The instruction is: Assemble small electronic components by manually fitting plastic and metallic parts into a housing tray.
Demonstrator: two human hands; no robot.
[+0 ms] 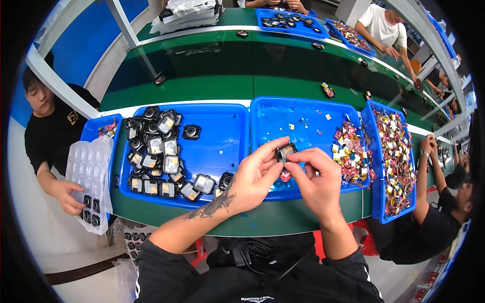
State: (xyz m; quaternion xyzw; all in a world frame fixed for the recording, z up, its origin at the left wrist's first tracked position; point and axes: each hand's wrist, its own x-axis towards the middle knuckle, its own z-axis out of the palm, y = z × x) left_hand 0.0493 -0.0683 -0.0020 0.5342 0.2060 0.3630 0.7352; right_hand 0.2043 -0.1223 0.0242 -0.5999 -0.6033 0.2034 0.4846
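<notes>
My left hand grips a small black square casing with a grey inner face, between thumb and fingers. On the casing's near right side, the thumb and forefinger of my right hand are pinched against it; any small part between them is hidden. Both hands are above the blue tray with loose small parts. A pile of red, yellow and white parts fills its right side. To the left, another blue tray holds many black square casings, some with pale backs showing and some with round dials.
A narrow blue bin of similar small parts stands at the right. A co-worker's hand touches a clear blister tray at the left. Behind the trays runs a green conveyor with scattered pieces. Other people work along it.
</notes>
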